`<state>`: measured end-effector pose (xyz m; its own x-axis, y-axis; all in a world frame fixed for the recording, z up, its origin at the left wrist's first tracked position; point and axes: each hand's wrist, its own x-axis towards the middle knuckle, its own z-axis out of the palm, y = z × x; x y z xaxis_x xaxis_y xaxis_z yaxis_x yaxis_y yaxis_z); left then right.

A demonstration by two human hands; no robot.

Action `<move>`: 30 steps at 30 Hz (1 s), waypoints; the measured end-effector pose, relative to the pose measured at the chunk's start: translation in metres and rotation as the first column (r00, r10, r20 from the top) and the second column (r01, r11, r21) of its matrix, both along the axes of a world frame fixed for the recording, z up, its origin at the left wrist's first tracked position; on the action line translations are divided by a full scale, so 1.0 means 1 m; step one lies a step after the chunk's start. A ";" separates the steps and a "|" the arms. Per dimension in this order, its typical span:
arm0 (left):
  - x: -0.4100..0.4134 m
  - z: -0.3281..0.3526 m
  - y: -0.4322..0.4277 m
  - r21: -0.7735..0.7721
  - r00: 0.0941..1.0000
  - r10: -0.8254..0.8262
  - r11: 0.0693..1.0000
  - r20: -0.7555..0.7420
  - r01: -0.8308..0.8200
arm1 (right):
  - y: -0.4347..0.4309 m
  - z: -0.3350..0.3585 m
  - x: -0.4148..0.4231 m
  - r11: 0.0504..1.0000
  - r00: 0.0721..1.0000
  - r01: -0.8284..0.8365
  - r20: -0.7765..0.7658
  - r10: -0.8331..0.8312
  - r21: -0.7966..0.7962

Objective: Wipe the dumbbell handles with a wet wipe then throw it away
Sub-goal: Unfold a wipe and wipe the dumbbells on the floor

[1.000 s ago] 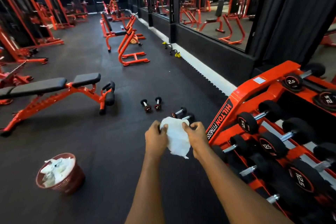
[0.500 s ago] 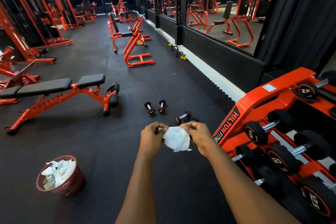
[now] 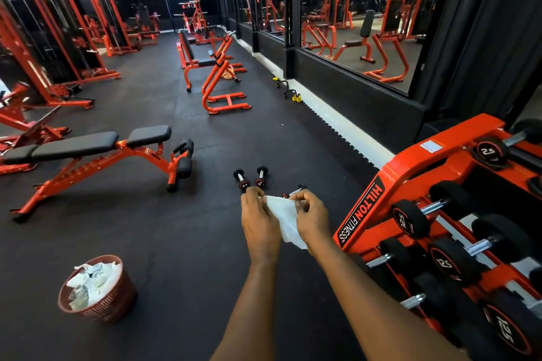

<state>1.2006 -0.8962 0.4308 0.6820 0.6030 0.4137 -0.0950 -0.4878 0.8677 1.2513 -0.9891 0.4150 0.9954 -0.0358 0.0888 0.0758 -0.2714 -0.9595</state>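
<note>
**Wipe gathered between both hands, handles not yet touched**

The orange dumbbell rack [image 3: 410,173] fills the right side, and its end plate reads "HILTON FITNESS". The rubber heads on it are marked "12.5" lower down and "2.5" on the top row. A padded bench [image 3: 88,146] stands well apart on the left. A red basket [image 3: 123,299], already holding crumpled white wipes, sits on the black floor [image 3: 176,243] left of the forearms.

Out front, the left hand [image 3: 259,223] and right hand [image 3: 312,218] each have a pinching grip clamped on the upper edge of the wet wipe [image 3: 286,220]. It hangs between them in the air, above the floor. A second ago the hands were further apart. Now they have drawn together and the sheet hangs narrower, which looks like readying it as a pad before any wiping.

Two small dumbbells [image 3: 245,180] lie side by side on the floor just beyond the knuckles, with end caps reading "2.5". Another is mostly hidden behind the hands.
</note>
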 end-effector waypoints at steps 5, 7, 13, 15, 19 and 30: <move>-0.001 -0.005 0.012 0.066 0.982 -0.128 0.988 -0.137 0.138 | -0.027 0.002 0.004 0.985 0.998 -0.040 0.036 0.047 -0.167; 0.000 -0.008 0.014 0.060 0.982 -0.123 0.989 -0.140 0.133 | -0.028 0.002 0.003 0.990 0.999 -0.046 -0.002 0.046 -0.137; -0.005 -0.013 0.022 0.049 0.962 -0.240 0.968 -0.130 0.247 | -0.034 -0.004 0.003 0.977 0.953 -0.063 -0.280 0.120 0.204; -0.007 -0.012 0.027 0.024 0.951 -0.271 0.960 -0.147 0.277 | -0.037 0.000 0.004 0.956 0.947 -0.040 -0.295 0.130 0.292; -0.012 -0.016 0.036 -0.003 0.904 -0.338 0.937 -0.260 0.349 | -0.033 0.003 0.006 0.920 0.958 0.003 -0.266 0.111 0.393; -0.029 -0.014 0.045 -0.092 0.729 -0.521 0.836 -0.445 0.541 | -0.026 -0.001 0.006 0.955 0.956 -0.054 -0.260 0.134 0.293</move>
<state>1.1720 -0.8516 0.4163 0.9970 0.0773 0.0098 0.0310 -0.5086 0.8604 1.2572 -1.0153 0.4140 0.9793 0.0755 -0.1879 -0.1890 0.0064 -0.9820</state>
